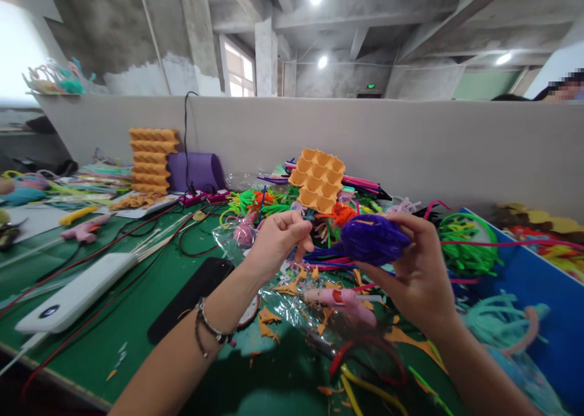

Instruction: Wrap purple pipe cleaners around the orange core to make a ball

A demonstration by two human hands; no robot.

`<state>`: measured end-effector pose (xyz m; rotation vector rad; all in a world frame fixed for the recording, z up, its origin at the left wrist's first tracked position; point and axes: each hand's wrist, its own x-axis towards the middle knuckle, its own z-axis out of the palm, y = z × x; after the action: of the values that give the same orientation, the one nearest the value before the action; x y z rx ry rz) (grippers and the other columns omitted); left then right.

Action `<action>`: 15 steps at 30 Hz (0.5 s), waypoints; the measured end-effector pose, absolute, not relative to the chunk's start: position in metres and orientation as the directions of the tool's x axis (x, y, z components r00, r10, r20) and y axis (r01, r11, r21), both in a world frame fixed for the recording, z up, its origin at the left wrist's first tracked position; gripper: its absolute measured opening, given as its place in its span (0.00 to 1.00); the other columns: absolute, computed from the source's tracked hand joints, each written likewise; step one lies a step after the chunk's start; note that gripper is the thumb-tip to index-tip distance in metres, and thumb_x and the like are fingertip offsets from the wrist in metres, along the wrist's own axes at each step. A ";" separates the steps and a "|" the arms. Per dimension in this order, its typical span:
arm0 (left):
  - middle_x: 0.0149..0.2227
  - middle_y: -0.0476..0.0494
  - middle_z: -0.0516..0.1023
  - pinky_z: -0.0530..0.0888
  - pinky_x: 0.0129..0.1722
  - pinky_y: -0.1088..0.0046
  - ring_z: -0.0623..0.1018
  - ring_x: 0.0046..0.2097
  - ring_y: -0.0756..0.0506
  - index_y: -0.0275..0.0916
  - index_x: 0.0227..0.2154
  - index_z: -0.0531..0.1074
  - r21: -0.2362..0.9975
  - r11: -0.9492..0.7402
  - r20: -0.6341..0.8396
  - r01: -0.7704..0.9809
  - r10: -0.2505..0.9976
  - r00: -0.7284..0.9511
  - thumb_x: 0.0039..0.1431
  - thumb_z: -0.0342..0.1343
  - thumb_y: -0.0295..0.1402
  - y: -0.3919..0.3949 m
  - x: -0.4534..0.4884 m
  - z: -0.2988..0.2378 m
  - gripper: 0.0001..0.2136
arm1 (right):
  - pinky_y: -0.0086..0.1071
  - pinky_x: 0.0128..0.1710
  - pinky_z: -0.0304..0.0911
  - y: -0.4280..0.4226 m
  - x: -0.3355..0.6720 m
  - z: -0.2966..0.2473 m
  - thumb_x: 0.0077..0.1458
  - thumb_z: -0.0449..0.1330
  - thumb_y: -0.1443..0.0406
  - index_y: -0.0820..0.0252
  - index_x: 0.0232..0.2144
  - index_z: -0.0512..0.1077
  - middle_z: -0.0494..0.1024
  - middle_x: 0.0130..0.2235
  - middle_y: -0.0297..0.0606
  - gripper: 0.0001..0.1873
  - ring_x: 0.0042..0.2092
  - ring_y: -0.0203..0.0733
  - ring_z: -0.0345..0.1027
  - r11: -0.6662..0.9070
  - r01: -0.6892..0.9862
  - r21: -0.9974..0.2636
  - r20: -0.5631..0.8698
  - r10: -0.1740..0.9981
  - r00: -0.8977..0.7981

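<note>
My right hand (pixel 422 270) grips a rounded, dark purple-blue bundle (pixel 375 239) with a ridged, shiny surface and a small orange spot on top. What it is made of I cannot tell. To its left, apart from the bundle, my left hand (pixel 285 236) has thumb and fingers pinched together; anything between them is too small to make out. Below the hands lies a pink glue gun (pixel 340 299) on crinkled clear plastic (pixel 292 306), among torn orange scraps (pixel 269 322). Behind them, a piece of orange egg-crate sheet (pixel 318 180) leans on a heap of coloured pipe cleaners (pixel 260 200).
A black phone (pixel 191 297) and a white power bank (pixel 79 291) lie on the green table (pixel 150 373), with cables around them. Red-handled scissors (pixel 365 358) sit near the front. At right stands a blue box (pixel 542 306); a grey partition (pixel 410 142) closes off the back.
</note>
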<state>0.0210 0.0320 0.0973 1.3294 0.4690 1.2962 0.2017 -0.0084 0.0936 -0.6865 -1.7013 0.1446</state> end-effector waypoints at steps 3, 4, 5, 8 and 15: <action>0.09 0.59 0.63 0.58 0.15 0.79 0.57 0.10 0.59 0.38 0.13 0.57 0.879 -0.260 0.390 -0.401 0.875 0.288 0.37 0.62 0.53 0.034 0.021 0.097 0.25 | 0.31 0.36 0.70 -0.007 0.205 0.094 0.44 0.63 0.69 0.51 0.46 0.60 0.67 0.42 0.36 0.26 0.41 0.38 0.68 0.793 0.399 -0.460 0.843 0.531 -0.084; 0.07 0.59 0.60 0.59 0.15 0.79 0.56 0.10 0.59 0.38 0.11 0.56 0.878 -0.264 0.391 -0.399 0.876 0.281 0.40 0.61 0.53 0.035 0.020 0.097 0.26 | 0.31 0.36 0.70 -0.007 0.205 0.094 0.44 0.64 0.68 0.51 0.45 0.61 0.67 0.42 0.36 0.26 0.40 0.38 0.68 0.783 0.423 -0.455 0.836 0.539 -0.098; 0.05 0.59 0.56 0.59 0.15 0.79 0.56 0.10 0.58 0.38 0.09 0.55 0.877 -0.273 0.396 -0.395 0.877 0.273 0.44 0.58 0.53 0.036 0.018 0.098 0.27 | 0.32 0.36 0.69 -0.007 0.205 0.094 0.44 0.64 0.68 0.52 0.45 0.61 0.67 0.42 0.36 0.25 0.40 0.38 0.68 0.775 0.453 -0.441 0.830 0.544 -0.122; 0.05 0.57 0.51 0.61 0.16 0.78 0.58 0.10 0.57 0.39 0.08 0.53 0.851 -0.399 0.476 -0.342 0.862 0.177 0.56 0.46 0.52 0.040 0.011 0.101 0.29 | 0.35 0.37 0.68 -0.007 0.204 0.097 0.46 0.63 0.66 0.54 0.45 0.61 0.69 0.42 0.37 0.23 0.40 0.40 0.68 0.758 0.554 -0.343 0.826 0.524 -0.206; 0.58 0.33 0.62 0.64 0.54 0.57 0.65 0.57 0.39 0.40 0.56 0.55 0.250 -0.928 0.776 0.277 0.363 0.515 0.49 0.59 0.47 0.022 0.010 0.106 0.34 | 0.43 0.40 0.66 -0.014 0.198 0.101 0.51 0.58 0.68 0.55 0.47 0.60 0.69 0.41 0.43 0.20 0.44 0.48 0.65 0.689 0.725 0.014 0.848 0.375 -0.373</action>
<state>0.0099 0.0216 0.1064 2.6513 0.5617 1.3930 0.1984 -0.0143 0.1011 -0.8472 -1.9961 -0.4885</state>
